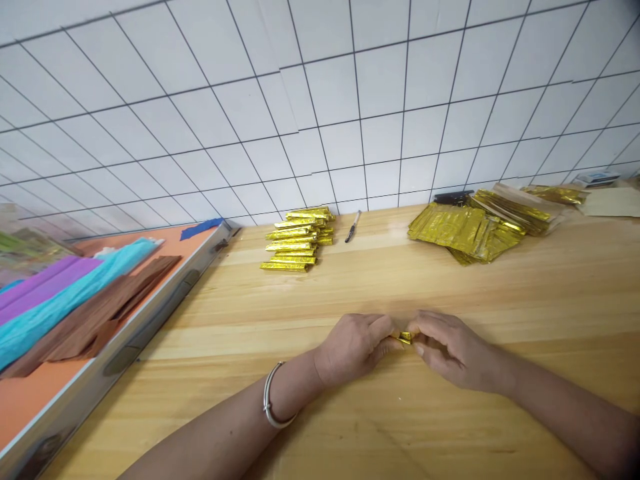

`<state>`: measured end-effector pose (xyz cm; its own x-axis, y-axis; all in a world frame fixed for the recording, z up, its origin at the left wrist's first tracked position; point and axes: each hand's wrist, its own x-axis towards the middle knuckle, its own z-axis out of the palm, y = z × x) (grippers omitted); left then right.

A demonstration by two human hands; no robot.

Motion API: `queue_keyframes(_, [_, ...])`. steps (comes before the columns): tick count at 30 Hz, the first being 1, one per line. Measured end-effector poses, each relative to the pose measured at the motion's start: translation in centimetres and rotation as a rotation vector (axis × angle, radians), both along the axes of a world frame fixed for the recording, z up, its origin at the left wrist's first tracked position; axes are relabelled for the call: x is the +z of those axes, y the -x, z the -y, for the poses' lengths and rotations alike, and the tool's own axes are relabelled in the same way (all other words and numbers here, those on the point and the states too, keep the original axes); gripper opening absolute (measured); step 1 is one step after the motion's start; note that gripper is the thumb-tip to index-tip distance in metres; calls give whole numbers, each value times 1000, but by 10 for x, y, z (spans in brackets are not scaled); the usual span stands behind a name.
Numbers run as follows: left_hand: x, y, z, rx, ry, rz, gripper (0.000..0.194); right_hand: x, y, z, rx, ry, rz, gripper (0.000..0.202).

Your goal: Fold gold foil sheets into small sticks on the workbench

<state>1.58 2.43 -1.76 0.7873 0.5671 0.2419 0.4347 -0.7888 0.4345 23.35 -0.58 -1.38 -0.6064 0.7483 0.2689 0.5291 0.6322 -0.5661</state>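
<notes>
Between my two hands, just above or on the wooden table point(225, 320), is a small folded piece of gold foil paper point(405, 337). My left hand point(355, 343), with a silver bangle point(269, 397) on its wrist, pinches the left end of the foil. Fingers of my right hand point(453, 347) close on its right end. Most of the piece is hidden by the fingers. Farther back lies a stack of narrow folded gold foil strips point(295, 243). Toward the back right is a pile of flatter gold foil sheets point(457, 230).
A pen point(353, 227) lies beside the folded strips. On the left, an orange-topped board point(165, 257) with a raised edge carries turquoise point(100, 280), purple point(50, 287) and brown crepe paper point(105, 313). Behind the table rises a white tiled wall point(330, 100).
</notes>
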Motion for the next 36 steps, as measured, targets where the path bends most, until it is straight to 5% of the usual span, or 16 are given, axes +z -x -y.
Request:
queue_keyframes(16, [8,7,-9,4,65,-61,20,-9,-2,-5,-107,-222,19,15])
queue_keyframes(26, [7,3,-6,34,-92,-154,19,-12,0,-7,-75,-372,93,13])
queue_keyframes(36, [-1,13,-17,85,182,229,14,-14,-13,-15,-177,-281,-120,15])
